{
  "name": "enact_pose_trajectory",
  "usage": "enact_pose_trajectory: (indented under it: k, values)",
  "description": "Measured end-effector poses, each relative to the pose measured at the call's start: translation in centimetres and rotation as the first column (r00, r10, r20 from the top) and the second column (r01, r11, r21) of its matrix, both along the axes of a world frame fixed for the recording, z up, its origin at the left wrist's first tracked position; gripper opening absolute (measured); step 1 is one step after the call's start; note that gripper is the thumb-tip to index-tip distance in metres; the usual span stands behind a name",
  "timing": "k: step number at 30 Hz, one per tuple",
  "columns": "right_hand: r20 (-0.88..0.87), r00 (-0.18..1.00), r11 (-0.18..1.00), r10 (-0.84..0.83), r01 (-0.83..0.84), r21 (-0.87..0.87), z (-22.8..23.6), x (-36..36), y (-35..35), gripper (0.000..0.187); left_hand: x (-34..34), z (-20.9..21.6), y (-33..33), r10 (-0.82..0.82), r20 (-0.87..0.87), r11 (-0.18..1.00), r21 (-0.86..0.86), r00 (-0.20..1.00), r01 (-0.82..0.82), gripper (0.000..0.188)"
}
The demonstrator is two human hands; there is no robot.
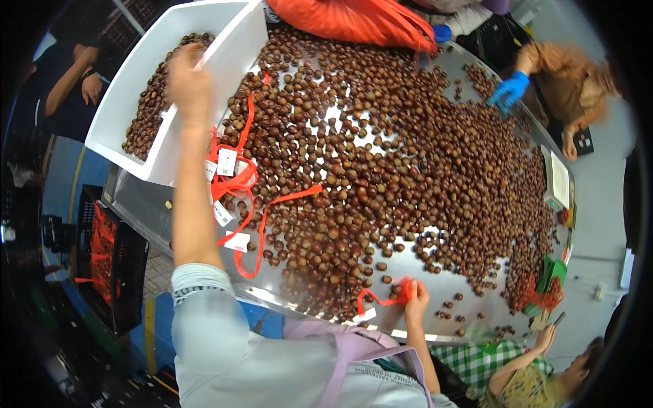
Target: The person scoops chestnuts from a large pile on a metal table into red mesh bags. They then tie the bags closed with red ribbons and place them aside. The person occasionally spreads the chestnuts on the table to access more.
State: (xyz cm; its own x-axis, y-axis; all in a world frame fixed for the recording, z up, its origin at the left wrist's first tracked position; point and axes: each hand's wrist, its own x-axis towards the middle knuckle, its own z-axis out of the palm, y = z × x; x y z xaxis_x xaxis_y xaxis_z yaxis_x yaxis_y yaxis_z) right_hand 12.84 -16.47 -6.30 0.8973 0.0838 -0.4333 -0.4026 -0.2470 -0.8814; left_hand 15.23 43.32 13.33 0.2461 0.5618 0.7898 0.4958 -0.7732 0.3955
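Observation:
My left hand (190,85) is over the near wall of a tilted white plastic bin (235,75), which holds a layer of round brown nuts (155,102). Motion smears its fingers, so whether they grip anything does not show. By the table's near edge, my right hand (415,299) pinches the bunched end of a red mesh bag (403,294). From it a red strip with a white tag (365,315) trails onto the metal table. Several red mesh strips (238,182) with white tags lie beside the bin. Loose nuts (381,183) spread across the tabletop.
A full orange-red sack (354,20) lies at the far edge. Across the table, a person's blue-gloved hand (509,92) is over the nuts. A white scale (556,180) stands at right, near green mesh (552,273). A black crate (112,258) stands at lower left.

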Motion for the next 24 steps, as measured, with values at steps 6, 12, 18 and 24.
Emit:
enact_pose_trajectory:
  k: [6,12,18,24]
  values:
    - [-0.002,0.999,0.999,0.036,-0.036,0.009,1.2,0.7,0.6,0.028,-8.6,-3.7,5.5,0.466,-0.324,0.882,0.098,0.823,-0.461,0.044]
    - [-0.008,0.999,0.957,0.037,-0.033,0.288,5.3,-0.7,3.7,0.023,-7.7,-6.2,-25.3,-0.678,0.244,0.152,-0.876,0.693,0.457,0.022]
    - [-0.005,0.991,0.882,0.134,-0.116,0.456,9.9,-3.0,5.8,0.023,-10.2,-9.4,-41.4,-0.665,0.467,-0.394,-0.882,0.583,0.257,0.036]
    - [0.033,0.999,0.897,0.033,-0.044,0.441,9.7,-2.1,1.7,0.021,-12.1,-11.4,-26.0,-0.338,-0.297,0.917,-0.318,0.893,0.241,0.084]
